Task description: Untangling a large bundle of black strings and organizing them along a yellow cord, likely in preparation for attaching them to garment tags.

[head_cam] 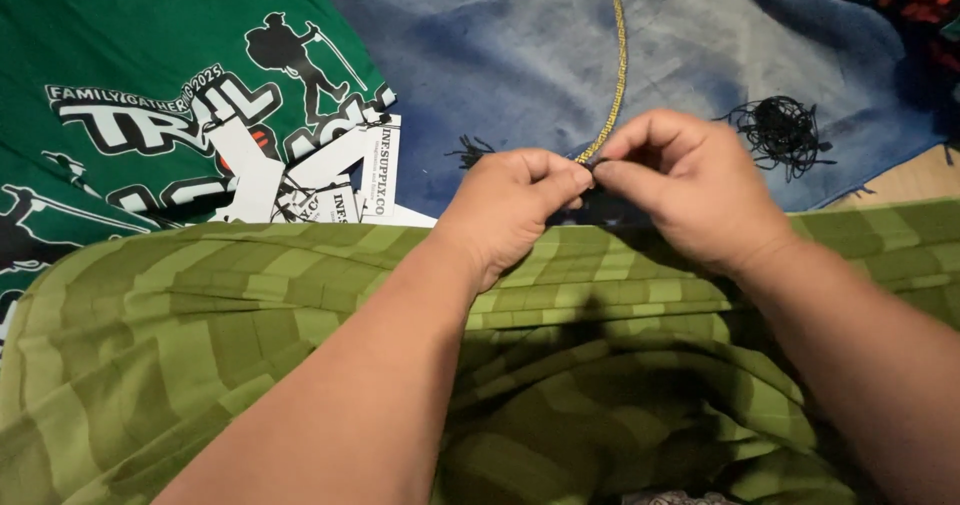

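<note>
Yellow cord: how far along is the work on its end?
Done: nothing visibly finished. In hand: left hand and right hand pinch the near end of the yellow cord over the green striped cloth. Left: black thread tangle and white paper tags lie untouched.

A blue-grey cloth [520, 55] covers most of the tabletop [905, 180], whose bare wood shows only at three o'clock. On it lie a green printed shirt [130, 85] at ten o'clock, white paper tags [330, 180] beside it, a tangle of black thread [782, 130] at two o'clock, and a yellow braided cord [620, 55] running to twelve.
</note>
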